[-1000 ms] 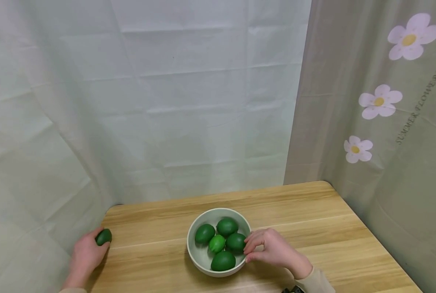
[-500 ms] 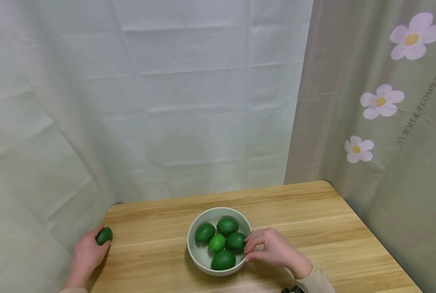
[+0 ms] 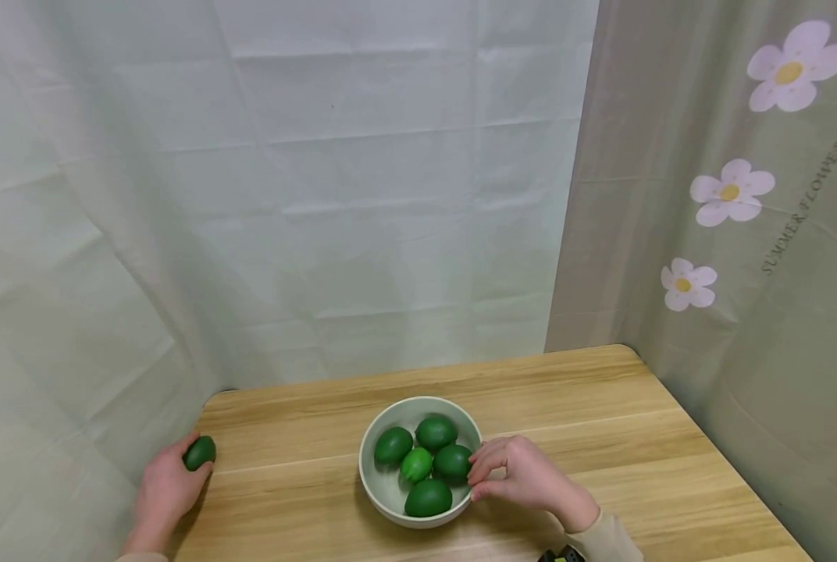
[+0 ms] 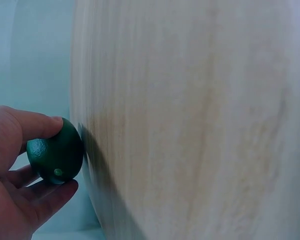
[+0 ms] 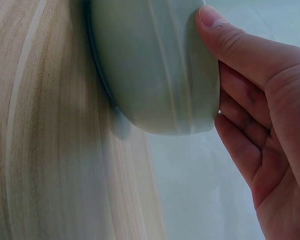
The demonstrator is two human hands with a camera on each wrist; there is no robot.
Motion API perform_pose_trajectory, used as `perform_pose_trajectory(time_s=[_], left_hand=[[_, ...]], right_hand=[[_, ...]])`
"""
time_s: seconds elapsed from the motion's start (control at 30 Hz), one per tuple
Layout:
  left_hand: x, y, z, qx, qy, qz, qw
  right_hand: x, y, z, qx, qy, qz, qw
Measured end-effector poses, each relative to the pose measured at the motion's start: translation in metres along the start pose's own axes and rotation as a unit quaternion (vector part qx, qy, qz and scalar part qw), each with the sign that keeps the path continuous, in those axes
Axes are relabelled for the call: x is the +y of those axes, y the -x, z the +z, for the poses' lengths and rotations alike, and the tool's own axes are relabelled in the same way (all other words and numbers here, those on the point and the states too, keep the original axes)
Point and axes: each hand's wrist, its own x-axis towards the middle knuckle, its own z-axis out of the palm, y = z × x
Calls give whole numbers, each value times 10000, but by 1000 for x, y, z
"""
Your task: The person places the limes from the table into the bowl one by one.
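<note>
At the table's left side, my left hand (image 3: 169, 482) grips a dark green avocado (image 3: 200, 453) between thumb and fingers. In the left wrist view the avocado (image 4: 57, 152) shows its small stem end, close over the wood. My right hand (image 3: 524, 476) pinches the right rim of a pale green bowl (image 3: 383, 506), thumb at the rim on the near side and fingers along it. Inside the bowl several dark green avocados (image 3: 429, 498) lie around a smaller, brighter lime (image 3: 416, 465). The bowl's outer wall (image 5: 145, 75) fills the top of the right wrist view.
The bowl stands on a wooden table (image 3: 299, 484) with rounded back corners. Pale curtains (image 3: 362, 218) hang behind and on both sides, the right one printed with flowers (image 3: 731, 193). A dark wrist device (image 3: 562, 555) shows at the right sleeve.
</note>
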Motion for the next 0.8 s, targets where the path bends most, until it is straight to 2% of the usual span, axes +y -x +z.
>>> perform_pose_trajectory(time_s=[0.2,0.33,0.5,0.8], left_hand=[[1,1,0,-56,-22,25,10000],[4,2,3,169,-101,369,9991],[17,6,12,526,-11,827,9952],[51,13,15,539,313,1143,9915]], right_hand=[[-1,0,0,-28,-24,22,10000],[-1,0,-1,-32,-47,19,10000],[-2,-1,-2,-43,-51,37,10000],[-2,-1,-1,-53,-28,73,10000]])
